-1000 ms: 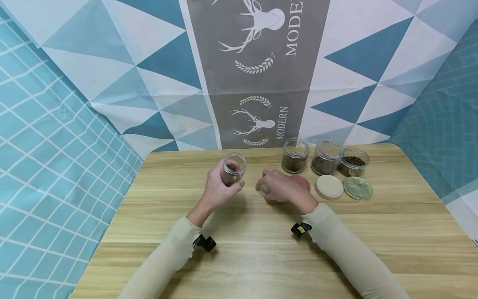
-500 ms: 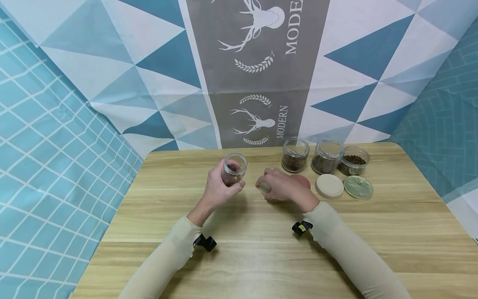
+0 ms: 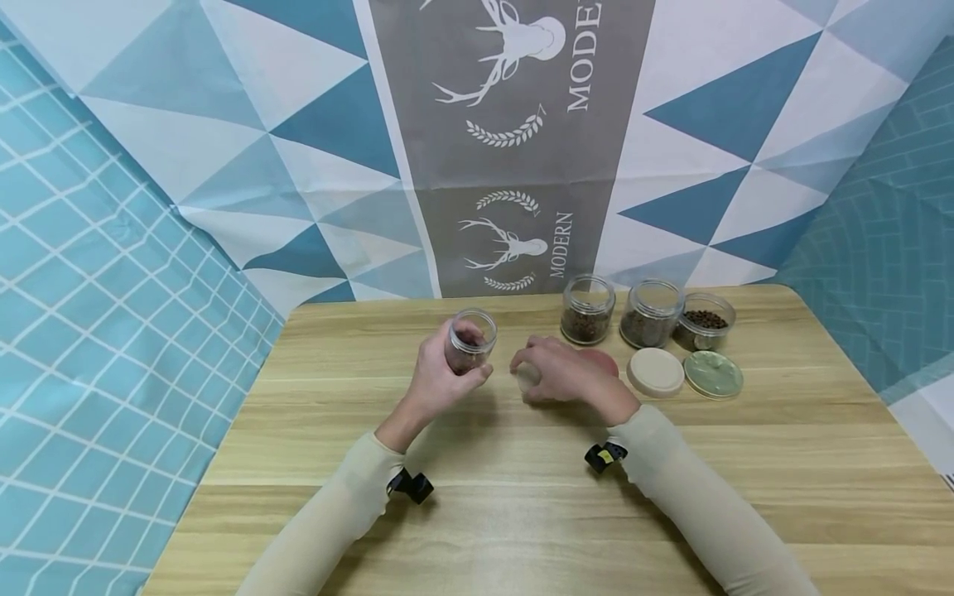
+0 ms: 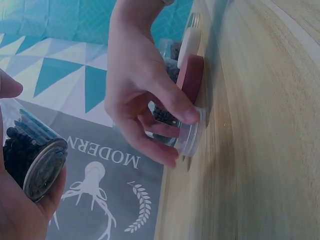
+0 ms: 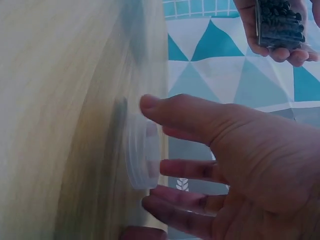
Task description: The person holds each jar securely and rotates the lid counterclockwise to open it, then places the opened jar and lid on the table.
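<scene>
My left hand [image 3: 440,368] grips a clear jar [image 3: 473,331] partly filled with dark beans [image 4: 20,155], held above the table at a tilt, its mouth uncovered. To the right, my right hand [image 3: 562,371] is low over the table, around a translucent lid [image 5: 142,155] that lies flat on the wood. In the right wrist view its thumb and fingers are spread about the lid's rim, loosely bent. A red lid [image 3: 600,362] is partly hidden behind this hand.
Along the back right of the wooden table [image 3: 492,513] stand three uncovered containers: a jar [image 3: 587,319], another jar [image 3: 650,324] and a low tub [image 3: 702,335], all with dark contents. Before them lie a cream lid [image 3: 656,372] and a green lid [image 3: 713,374].
The translucent lid shows more between my right hand's fingers and now lies flat, as the fingers have loosened. My left hand and its jar have shifted very slightly right.
</scene>
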`<state>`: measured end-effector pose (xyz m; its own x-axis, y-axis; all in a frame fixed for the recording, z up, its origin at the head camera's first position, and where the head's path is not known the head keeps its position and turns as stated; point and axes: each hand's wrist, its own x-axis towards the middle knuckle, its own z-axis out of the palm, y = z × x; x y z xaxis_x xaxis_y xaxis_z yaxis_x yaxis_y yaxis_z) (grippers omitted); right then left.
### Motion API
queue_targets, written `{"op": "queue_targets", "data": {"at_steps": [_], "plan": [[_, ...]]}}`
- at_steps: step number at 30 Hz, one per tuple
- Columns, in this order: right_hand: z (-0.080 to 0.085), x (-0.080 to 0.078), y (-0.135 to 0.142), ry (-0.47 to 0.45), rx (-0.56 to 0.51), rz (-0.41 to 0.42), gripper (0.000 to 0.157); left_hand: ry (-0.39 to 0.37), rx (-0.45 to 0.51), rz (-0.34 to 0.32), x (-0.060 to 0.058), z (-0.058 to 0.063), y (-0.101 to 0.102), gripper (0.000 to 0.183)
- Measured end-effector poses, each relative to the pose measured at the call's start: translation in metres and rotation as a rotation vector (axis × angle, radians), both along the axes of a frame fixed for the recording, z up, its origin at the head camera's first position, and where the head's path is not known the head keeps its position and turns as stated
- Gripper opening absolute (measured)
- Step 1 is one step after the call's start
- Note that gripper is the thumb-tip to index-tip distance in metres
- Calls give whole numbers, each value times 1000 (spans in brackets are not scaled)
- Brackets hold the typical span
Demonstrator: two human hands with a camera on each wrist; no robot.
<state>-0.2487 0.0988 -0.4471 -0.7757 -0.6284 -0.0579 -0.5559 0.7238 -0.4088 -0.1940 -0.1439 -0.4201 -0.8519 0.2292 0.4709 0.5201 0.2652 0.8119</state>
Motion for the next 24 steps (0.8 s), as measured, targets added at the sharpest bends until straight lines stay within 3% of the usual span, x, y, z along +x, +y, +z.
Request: {"op": "queue_targets", "data": {"at_steps": [2,6,8,13,20,24], "plan": [[-6,-7,3,32,-35,7,49,-1,0,4,0,-1,-1,44],[4,-6,6,70,-79,-8,50,4,2,1,1,-1,-2,45],[24,6,5,69,-72,-36,53,11,2,-2,1,-1,-3,45],[27,15,9,113,-142,-94,64,10,14,-36,0,-3,-4,45],[25,22,21,213,-366,-146,67,1,24,-30,1,-7,-10,45],[33,25,27,149,-537,-166,65,-7,1,-6,0,-8,-12,45]]}}
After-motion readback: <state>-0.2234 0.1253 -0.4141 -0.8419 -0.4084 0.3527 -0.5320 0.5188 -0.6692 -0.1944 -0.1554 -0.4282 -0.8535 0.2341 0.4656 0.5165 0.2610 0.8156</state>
